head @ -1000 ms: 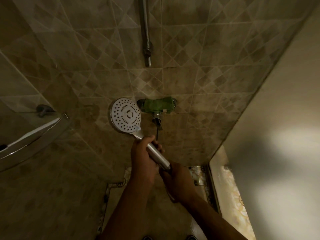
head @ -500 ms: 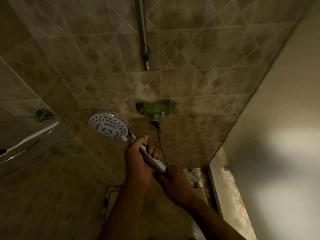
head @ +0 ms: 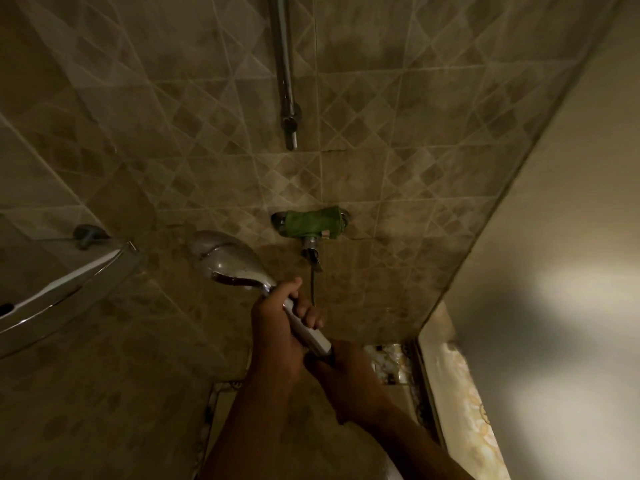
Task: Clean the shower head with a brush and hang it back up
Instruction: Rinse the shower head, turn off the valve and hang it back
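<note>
Below the green-wrapped tap (head: 309, 224): shower head (head: 231, 260), chrome back up.
Left grip (head: 277, 327) wrapped round the handle; right grip (head: 341, 370) clasping its lower end.

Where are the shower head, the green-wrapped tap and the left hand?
shower head (head: 230, 263): head view, chrome back of the head.
green-wrapped tap (head: 311, 224): head view, middle of the green wrap.
left hand (head: 277, 327): head view, back of the hand.

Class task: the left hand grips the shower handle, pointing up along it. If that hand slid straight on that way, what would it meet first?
Probably the shower head itself: the left hand points up and left along the handle toward it. Beyond that lies the tiled wall, though depth is unclear.
</note>
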Demonstrator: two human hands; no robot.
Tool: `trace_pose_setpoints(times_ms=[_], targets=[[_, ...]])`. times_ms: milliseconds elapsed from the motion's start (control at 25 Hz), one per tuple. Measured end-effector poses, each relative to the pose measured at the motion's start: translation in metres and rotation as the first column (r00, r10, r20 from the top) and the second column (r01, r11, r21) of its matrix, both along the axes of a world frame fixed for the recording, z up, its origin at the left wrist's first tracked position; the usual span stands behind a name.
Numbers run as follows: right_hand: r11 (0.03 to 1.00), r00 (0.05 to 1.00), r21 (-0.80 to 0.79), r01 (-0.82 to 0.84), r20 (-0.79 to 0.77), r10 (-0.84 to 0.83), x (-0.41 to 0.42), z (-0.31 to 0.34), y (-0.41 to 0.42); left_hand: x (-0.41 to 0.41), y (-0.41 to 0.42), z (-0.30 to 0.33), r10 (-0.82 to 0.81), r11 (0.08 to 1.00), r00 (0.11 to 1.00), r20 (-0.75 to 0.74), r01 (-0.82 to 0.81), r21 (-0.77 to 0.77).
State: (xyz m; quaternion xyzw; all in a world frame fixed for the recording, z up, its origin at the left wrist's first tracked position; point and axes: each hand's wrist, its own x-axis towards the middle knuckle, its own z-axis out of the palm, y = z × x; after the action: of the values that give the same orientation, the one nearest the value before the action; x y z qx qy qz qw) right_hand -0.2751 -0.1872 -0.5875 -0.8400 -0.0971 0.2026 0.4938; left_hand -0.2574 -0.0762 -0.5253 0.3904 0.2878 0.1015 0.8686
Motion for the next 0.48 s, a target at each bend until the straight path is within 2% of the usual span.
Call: trace_pose_setpoints(times_ms=[120,280,480], targets=[[0.997,0.997,-0.020,0.068,0.048,-0.067,0.0002,-0.0025,0.0020,-0.0029,-0.0031,-0.0048,0.056,0.994,0.998,-0.004,-0.056,0.094],[0.983,0.983,-0.148,0.108,0.167,-0.083,0.0002,-0.0076,0.0040,-0.0004,-0.0050,-0.0107,0.105,0.981,0.994,-0.035,-0.098,0.165],[0.999,1.000,-0.044,0.005,0.009,-0.004,-0.0050,0.0001,0.0059,-0.0020,0.0026,-0.0042,0.010,0.996,1.000,0.000,-0.009,0.086]])
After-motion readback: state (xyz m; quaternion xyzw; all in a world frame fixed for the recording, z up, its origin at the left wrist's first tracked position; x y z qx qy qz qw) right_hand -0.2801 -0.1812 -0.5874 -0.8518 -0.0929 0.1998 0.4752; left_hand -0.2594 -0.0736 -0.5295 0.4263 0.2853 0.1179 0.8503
